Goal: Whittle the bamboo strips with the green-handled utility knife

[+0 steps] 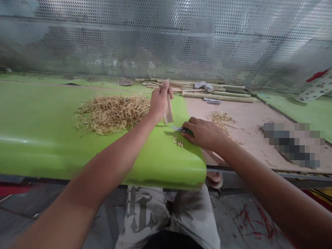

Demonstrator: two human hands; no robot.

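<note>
Left hand (160,101) grip closed round pale wooden strip (168,114), over green-covered worktop (158,159), beside straw-like pile (114,112); right hand (203,133) grip holds green-handled blade (178,128) near strip's lower end.

We see a lime-green sheet (155,162), a pinkish-beige tabletop (249,128), straw-yellow shavings (116,112), a pale tan wooden strip (168,114) and green on the knife (183,129). Our light grey trousers (145,207) bear dark blackletter-style print; silvery perforated screen (160,20) shows rows of dots; red strands (263,221) colour grey floor (230,237).
</note>
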